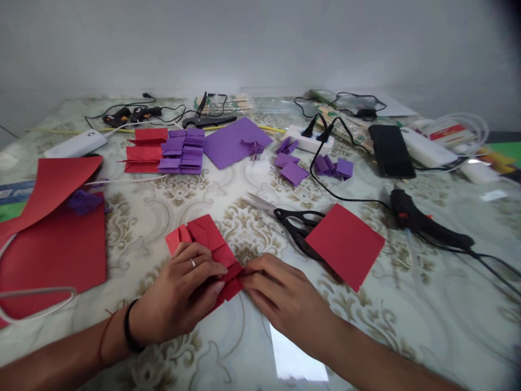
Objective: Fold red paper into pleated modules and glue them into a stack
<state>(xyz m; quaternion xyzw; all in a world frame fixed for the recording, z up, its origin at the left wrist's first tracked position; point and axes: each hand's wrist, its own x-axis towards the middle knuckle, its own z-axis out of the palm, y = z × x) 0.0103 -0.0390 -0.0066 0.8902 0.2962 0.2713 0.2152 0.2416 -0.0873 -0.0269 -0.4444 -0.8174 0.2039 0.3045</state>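
Note:
A creased sheet of red paper (214, 239), partly folded, lies on the patterned tablecloth (171, 369) in front of me. My left hand (185, 288) lies over its lower left part, fingers bent and closed on the paper. At the right corner, my right hand (280, 298) pinches the paper's edge between thumb and fingers. The paper under both sets of fingertips is hidden. To the right, a square of red paper (350, 247) overlaps the handles of the black scissors (299, 220), whose blades point to the upper left.
Large red sheets (81, 244) lie at the left. Folded red pieces (146, 152) and purple pieces (191, 149) stand behind, beside a purple sheet (228, 144). A glue gun (427, 220), black phone (391, 151) and power strip (307, 140) with trailing cables occupy the right and back.

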